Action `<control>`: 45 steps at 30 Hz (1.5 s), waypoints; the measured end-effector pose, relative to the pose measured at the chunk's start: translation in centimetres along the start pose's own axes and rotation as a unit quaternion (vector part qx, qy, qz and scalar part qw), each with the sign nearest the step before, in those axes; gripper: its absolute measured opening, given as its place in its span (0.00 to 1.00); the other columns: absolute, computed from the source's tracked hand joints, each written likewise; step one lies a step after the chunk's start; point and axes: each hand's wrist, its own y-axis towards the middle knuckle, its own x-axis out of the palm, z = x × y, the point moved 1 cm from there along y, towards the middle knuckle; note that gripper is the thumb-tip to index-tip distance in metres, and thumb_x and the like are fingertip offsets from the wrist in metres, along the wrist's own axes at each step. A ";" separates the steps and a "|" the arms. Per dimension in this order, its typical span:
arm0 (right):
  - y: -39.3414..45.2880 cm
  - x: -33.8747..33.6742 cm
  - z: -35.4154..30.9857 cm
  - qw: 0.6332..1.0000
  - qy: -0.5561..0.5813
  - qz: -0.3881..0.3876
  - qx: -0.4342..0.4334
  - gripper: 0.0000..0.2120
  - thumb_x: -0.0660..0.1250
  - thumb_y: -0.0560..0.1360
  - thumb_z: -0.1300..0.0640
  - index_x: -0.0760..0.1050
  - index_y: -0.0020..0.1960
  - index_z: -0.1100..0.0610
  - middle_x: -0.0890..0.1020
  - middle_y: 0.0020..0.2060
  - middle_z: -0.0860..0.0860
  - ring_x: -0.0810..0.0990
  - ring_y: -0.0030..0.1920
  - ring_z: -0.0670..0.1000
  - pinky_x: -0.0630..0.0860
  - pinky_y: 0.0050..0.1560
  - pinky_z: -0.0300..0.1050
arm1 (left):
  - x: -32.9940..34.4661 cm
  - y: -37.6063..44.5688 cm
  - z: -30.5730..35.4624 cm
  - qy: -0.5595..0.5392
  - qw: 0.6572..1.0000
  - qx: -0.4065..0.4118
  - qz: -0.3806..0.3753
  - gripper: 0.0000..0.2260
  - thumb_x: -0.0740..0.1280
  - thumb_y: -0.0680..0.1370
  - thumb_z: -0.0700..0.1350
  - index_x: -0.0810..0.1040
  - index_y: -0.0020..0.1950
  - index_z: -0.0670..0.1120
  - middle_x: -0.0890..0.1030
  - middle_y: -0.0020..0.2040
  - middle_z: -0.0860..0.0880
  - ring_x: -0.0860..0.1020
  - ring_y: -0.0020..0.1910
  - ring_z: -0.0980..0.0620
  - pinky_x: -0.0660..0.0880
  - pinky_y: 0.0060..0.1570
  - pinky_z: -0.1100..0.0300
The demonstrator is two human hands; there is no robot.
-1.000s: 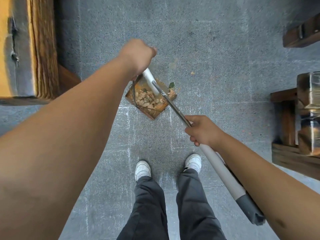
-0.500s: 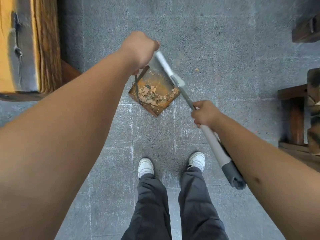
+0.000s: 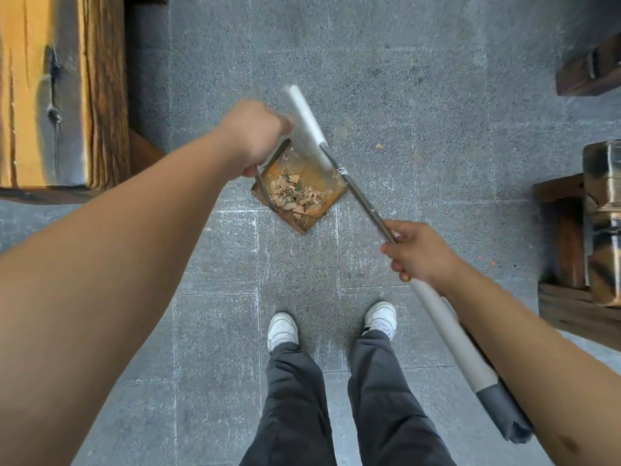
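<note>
Grey paved floor [image 3: 437,95] beneath the dustpan [image 3: 314,169]; wooden bench [image 3: 104,95], perhaps, at left.

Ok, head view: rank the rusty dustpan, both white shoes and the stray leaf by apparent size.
1. rusty dustpan
2. left white shoe and right white shoe: they look alike, so unranked
3. stray leaf, smallest

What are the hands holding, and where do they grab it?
The left hand grips the dustpan by the top of its thin handle. The right hand grips the broom midway along its pole, where bare metal meets the grey sleeve.
</note>
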 end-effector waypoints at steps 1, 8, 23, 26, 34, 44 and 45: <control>0.2 -0.9 -0.1 1.000 -0.005 0.016 -0.002 0.26 0.67 0.73 0.67 0.72 0.68 0.51 0.76 0.34 0.53 0.73 0.23 0.48 0.71 0.22 0.39 | -0.4 -0.4 -0.2 0.002 1.000 0.001 0.003 0.16 0.63 0.76 0.52 0.65 0.33 0.47 0.64 0.26 0.46 0.64 0.20 0.49 0.63 0.22 0.61; 3.1 -4.8 -2.1 0.987 -0.125 0.103 -0.003 0.23 0.66 0.72 0.67 0.73 0.66 0.54 0.79 0.36 0.60 0.76 0.28 0.57 0.75 0.28 0.46 | -3.7 -3.1 -2.8 -0.093 0.996 0.016 -0.010 0.17 0.65 0.75 0.53 0.62 0.31 0.50 0.60 0.25 0.49 0.58 0.21 0.51 0.58 0.24 0.63; 7.7 0.4 -2.2 0.916 -0.385 0.082 0.074 0.14 0.64 0.75 0.64 0.71 0.60 0.65 0.77 0.44 0.57 0.78 0.36 0.54 0.73 0.27 0.44 | -1.1 -1.9 -5.3 -0.023 0.999 0.022 -0.034 0.19 0.65 0.75 0.53 0.61 0.30 0.51 0.62 0.25 0.47 0.60 0.21 0.50 0.60 0.24 0.61; 6.8 2.9 -1.8 0.930 -0.356 0.059 0.064 0.15 0.65 0.75 0.64 0.71 0.61 0.65 0.76 0.42 0.56 0.77 0.35 0.54 0.69 0.23 0.41 | -0.9 -1.6 -4.2 -0.008 0.999 0.031 -0.030 0.17 0.65 0.75 0.54 0.65 0.29 0.50 0.62 0.25 0.46 0.61 0.22 0.49 0.61 0.25 0.61; 0.2 7.8 -1.8 0.957 -0.279 -0.078 0.032 0.22 0.64 0.72 0.65 0.71 0.67 0.60 0.79 0.43 0.57 0.78 0.32 0.53 0.70 0.24 0.39 | -1.1 -2.2 -3.9 0.003 0.999 0.031 -0.022 0.17 0.65 0.75 0.54 0.64 0.31 0.49 0.62 0.26 0.47 0.62 0.22 0.50 0.63 0.24 0.60; -1.4 3.4 -4.6 0.970 -0.244 -0.003 0.010 0.24 0.66 0.73 0.66 0.71 0.68 0.57 0.78 0.38 0.55 0.78 0.27 0.51 0.70 0.19 0.35 | -1.3 -1.6 -3.4 0.013 0.999 0.022 -0.039 0.18 0.62 0.78 0.48 0.70 0.58 0.34 0.65 0.28 0.47 0.64 0.23 0.47 0.62 0.23 0.58; -0.1 3.2 -5.3 0.963 -0.268 0.014 0.003 0.22 0.66 0.74 0.65 0.71 0.67 0.58 0.78 0.39 0.56 0.79 0.29 0.52 0.71 0.19 0.36 | -1.3 -1.5 -3.4 0.021 0.999 0.025 -0.039 0.17 0.62 0.78 0.48 0.71 0.58 0.35 0.66 0.29 0.47 0.65 0.24 0.46 0.63 0.24 0.57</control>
